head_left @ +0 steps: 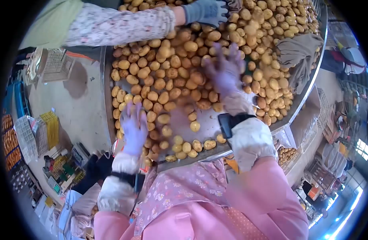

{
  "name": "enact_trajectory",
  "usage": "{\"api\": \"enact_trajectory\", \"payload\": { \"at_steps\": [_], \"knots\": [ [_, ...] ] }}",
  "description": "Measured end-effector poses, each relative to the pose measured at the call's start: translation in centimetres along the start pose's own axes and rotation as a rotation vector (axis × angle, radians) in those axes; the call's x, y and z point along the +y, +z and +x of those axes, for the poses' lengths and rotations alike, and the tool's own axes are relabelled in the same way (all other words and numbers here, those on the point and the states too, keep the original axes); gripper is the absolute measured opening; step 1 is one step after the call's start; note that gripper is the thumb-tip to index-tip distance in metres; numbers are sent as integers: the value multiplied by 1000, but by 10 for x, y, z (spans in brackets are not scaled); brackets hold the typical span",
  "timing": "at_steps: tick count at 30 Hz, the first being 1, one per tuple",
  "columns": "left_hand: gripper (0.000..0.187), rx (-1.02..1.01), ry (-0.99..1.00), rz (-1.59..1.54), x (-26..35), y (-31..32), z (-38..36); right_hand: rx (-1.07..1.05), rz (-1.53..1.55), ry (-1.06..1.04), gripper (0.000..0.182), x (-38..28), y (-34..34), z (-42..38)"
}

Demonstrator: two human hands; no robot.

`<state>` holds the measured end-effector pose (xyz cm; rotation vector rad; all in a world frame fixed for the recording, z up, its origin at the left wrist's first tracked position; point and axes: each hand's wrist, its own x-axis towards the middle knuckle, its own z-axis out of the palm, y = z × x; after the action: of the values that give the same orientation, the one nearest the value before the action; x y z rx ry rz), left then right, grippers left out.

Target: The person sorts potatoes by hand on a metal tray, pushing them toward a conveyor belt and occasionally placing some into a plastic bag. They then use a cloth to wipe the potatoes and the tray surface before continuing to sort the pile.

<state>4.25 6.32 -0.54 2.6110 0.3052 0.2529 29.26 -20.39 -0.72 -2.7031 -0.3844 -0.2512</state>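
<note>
Many potatoes (175, 61) are spread over a metal sorting table (210, 120). My left hand (134, 127), in a thin purple glove, lies on potatoes near the left edge with its fingers apart. My right hand (224, 69), gloved alike and blurred, is over the potatoes at centre right, fingers spread and palm down. Neither hand visibly holds anything. Several potatoes (186, 147) lie in a loose row along the table's near edge.
A co-worker's grey-gloved hand (206, 12) reaches in from the upper left, beyond my right hand. A brown cloth (299, 52) lies on the potatoes at right. Crates (58, 66) stand on the floor at left.
</note>
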Motion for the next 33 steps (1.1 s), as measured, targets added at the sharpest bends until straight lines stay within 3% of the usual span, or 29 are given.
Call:
{"api": "enact_trajectory", "payload": {
  "at_steps": [1,2,3,4,7,9,11,12,13,16,19,21,22,23,24,26,28,29,31,32,33],
  "knots": [
    [48,120,-17,-62,4,16,27,-211,-3,-78,64,-30,-1,3],
    [48,114,-19,-69,19,27,39,-423,-9,-156,60,-49,-6,-3],
    [55,11,45,144,36,35,52,-280,-43,-400,58,-39,11,-35],
    [62,-91,111,355,44,39,58,-282,-51,-397,58,-27,4,-51],
    [64,-266,185,166,35,30,-3,-362,160,-385,54,12,-33,-98],
    [63,-361,117,116,27,12,-56,-162,-117,-95,54,16,-46,-130],
    [60,-414,131,104,20,-2,-89,-328,77,-128,49,-21,-44,-136],
    [58,-445,167,115,22,-10,-99,-328,281,-280,37,-33,-21,-156],
    [58,-448,173,120,24,-12,-103,-577,114,-316,24,-61,-14,-162],
    [56,-351,28,-79,35,-9,-86,-542,-89,-360,21,-81,3,-194],
    [53,-152,138,-51,57,8,-42,-403,393,-182,23,-66,-34,-205],
    [51,-99,248,-117,69,25,-5,-294,360,33,26,-39,-89,-240],
    [49,-65,297,-204,78,35,16,-228,182,150,31,-7,-102,-282],
    [49,-59,313,-217,86,46,35,-219,754,901,38,36,-111,-334],
    [48,-72,329,-205,94,58,52,-14,777,728,39,48,-149,-342],
    [46,-78,359,-204,102,75,71,-293,-339,359,41,103,-191,-383],
    [44,-408,332,-16,101,102,73,-198,-318,309,41,86,-210,-344],
    [43,-462,319,62,96,130,65,-116,-278,247,42,76,-209,-319],
    [43,-408,271,21,110,127,45,-181,591,595,44,71,-162,-306],
    [42,-345,207,-16,115,122,35,6,1445,841,43,53,-124,-301],
    [42,-339,216,-9,121,114,29,-55,1519,702,42,41,-85,-297]
  ]
}}
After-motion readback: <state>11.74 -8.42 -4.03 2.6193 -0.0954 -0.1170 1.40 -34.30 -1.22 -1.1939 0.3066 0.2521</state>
